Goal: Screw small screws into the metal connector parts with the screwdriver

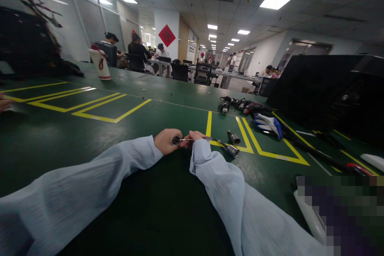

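My left hand is closed around a round metal connector, its open end turned toward me with dark insides. My right hand pinches a slim tool with a thin metal shaft, like a small screwdriver. The shaft's tip reaches the connector's open end; whether it touches inside is too small to tell. A purplish handle end sticks out behind my right hand. To the right, two metal cylindrical connectors with narrower dark ends lie on the green table, a farther one and a nearer one.
Yellow tape marks boxes on the green table. Farther right lie black cabled connectors, a blue-and-white glove and a large dark case. A white cup stands at back left. A person's hand shows at far left.
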The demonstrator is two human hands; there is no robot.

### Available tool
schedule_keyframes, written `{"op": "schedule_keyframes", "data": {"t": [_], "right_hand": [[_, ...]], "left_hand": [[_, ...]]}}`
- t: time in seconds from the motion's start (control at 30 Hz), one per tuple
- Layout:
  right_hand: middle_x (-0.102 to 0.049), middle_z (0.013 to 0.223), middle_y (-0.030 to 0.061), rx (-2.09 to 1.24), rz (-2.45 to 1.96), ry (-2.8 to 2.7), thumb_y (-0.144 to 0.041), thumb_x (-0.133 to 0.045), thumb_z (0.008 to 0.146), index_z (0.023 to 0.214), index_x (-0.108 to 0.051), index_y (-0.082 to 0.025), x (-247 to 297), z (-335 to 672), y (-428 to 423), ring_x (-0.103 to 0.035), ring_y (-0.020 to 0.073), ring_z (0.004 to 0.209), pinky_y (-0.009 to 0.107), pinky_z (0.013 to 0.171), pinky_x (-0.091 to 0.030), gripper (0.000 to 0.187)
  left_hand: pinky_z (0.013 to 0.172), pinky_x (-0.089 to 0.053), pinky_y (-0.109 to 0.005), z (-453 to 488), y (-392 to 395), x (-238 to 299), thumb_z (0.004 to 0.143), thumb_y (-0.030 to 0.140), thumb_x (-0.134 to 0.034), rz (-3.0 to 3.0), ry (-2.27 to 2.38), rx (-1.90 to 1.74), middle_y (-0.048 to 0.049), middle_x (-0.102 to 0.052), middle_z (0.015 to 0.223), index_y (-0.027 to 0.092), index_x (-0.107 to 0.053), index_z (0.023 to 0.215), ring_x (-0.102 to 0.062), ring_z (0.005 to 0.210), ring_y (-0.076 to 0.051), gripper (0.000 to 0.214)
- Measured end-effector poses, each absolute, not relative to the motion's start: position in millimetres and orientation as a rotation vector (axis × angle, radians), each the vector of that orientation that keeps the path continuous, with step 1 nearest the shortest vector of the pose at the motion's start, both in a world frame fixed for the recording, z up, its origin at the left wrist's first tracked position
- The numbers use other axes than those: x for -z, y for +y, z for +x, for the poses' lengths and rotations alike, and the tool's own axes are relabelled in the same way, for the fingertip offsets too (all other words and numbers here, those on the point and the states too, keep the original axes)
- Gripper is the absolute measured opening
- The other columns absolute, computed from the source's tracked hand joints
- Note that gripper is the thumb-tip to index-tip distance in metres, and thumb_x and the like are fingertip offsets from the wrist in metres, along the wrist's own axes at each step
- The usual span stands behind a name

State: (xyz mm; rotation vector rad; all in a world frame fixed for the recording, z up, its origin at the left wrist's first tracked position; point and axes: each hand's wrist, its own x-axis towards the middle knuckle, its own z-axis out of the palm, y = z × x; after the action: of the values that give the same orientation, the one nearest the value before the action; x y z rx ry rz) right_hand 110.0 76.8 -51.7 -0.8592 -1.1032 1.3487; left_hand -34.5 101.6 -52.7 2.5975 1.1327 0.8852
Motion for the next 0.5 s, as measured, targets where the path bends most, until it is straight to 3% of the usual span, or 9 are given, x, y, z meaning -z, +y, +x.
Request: {"op": "schedule_keyframes", "data": {"t": [0.27,0.5], "right_hand": [[-0.058,0.037,-0.0005,-1.421,-0.778,-1.004,-0.025,-0.044,0.074,0.050,-0.052,-0.018,54.6,107.7,80.0,-0.045,0.0096,0.032,0.021,0.038,-0.034,0.026],[-0.056,0.037,-0.0037,-1.152,-0.845,-1.162,-0.036,-0.050,0.072,0.051,-0.052,-0.020,53.8,104.6,71.3,-0.048,0.0097,0.036,0.023,0.043,-0.040,0.026]], "left_hand": [[0.047,-0.035,-0.018,-35.8,108.1,56.9,0.064,0.023,-0.056,2.486,1.102,-0.982,0.0026,-0.051,0.052,0.015,-0.050,0.056,-0.046,0.049,-0.008,0.013],[0.050,-0.036,-0.019,-34.3,101.4,53.4,0.065,0.019,-0.052,2.548,1.165,-0.918,0.0028,-0.051,0.054,0.015,-0.049,0.057,-0.047,0.052,-0.009,0.009]]}}
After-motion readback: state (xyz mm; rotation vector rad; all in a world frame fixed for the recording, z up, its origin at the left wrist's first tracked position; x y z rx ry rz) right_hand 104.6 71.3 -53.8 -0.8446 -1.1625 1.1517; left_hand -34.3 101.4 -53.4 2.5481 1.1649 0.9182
